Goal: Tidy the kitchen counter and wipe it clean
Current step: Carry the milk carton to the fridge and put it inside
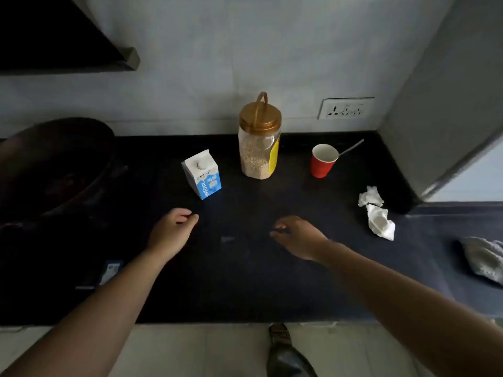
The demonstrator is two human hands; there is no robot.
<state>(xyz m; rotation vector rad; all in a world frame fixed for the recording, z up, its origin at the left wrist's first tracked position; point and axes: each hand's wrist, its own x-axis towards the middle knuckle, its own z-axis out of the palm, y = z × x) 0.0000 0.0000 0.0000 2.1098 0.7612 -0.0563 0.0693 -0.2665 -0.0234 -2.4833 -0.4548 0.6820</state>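
1. We hold our left hand (174, 229) and right hand (296, 235) over the worktop (245, 281), fingers loosely curled and gripping nothing; we judge them poised to start clearing.
2. Nearer the wall stand one milk carton (202, 175), one jar (258, 142) and one red cup (322, 161), with one spoon (351, 148) just behind it.
3. At the right lie two crumpled tissues (377, 213) and one grey cloth (484, 259), likely for wiping.

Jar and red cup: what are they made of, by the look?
Jar: clear plastic or glass, can't tell which; contents show through. Its lid looks like glossy gold plastic. Red cup: likely paper or thin plastic, matte red outside, white inside.
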